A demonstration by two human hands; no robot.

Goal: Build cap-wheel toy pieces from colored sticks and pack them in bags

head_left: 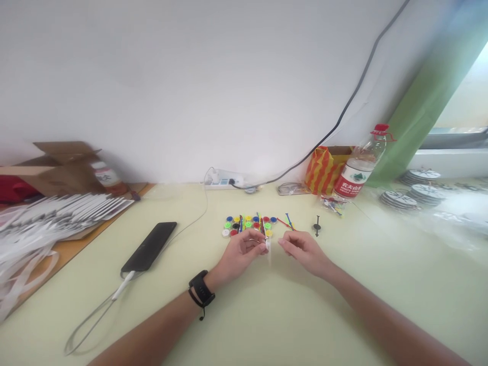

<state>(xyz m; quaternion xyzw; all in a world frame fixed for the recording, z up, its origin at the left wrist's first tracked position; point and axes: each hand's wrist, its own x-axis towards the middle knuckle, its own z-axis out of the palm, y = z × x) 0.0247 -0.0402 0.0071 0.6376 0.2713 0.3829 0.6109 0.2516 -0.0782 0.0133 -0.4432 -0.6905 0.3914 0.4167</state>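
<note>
My left hand [246, 250], with a black watch on its wrist, is closed in a pinch on a small white stick-like piece [268, 246] that points down toward the table. My right hand [301, 250] is beside it, fingers curled with the tips drawn together near the white piece; what it holds, if anything, is too small to see. Just beyond both hands lie several small coloured round caps [249, 224] in rows, with thin coloured sticks [286, 221] among them. A small black pin-like part [317, 226] stands to the right of them.
A black phone [149, 246] on a white cable lies left. White strips [46, 216] pile over a cardboard box at far left. A power strip [224, 180], striped bag [323, 170], water bottle [358, 170] and stacked discs [415, 188] sit at the back.
</note>
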